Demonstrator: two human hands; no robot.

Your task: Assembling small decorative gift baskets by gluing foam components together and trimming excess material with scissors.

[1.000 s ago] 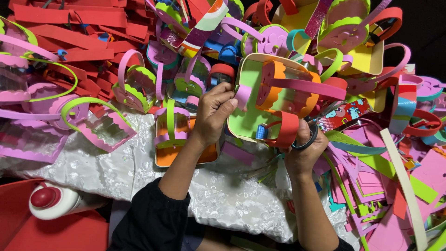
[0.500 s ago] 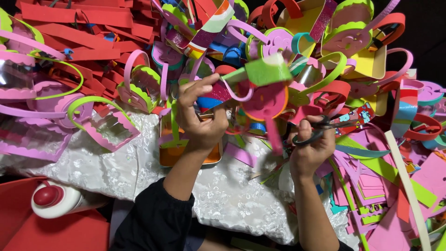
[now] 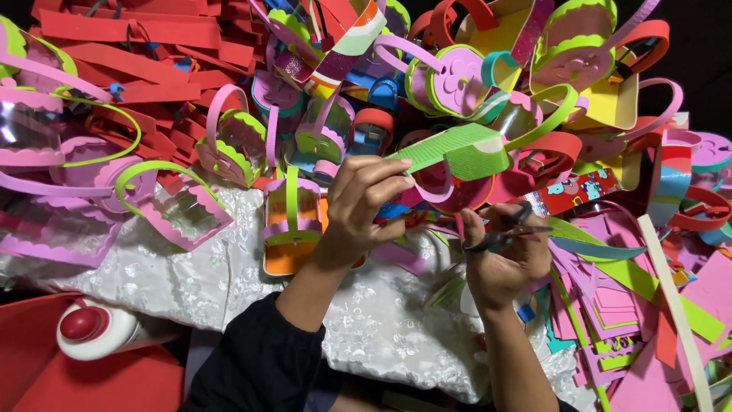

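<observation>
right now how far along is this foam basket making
Done: many finished foam baskets piled behind. In hand: left hand pinches a green foam strip; right hand holds scissors. Left: heaps of uncut foam strips at the right.

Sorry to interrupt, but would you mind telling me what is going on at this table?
A person in a black sleeve is doing foam craftwork. The left hand pinches a green foam strip by its end, and the right hand holds small scissors just below it. Finished foam baskets and offcuts are piled around a white lace cloth.
</observation>
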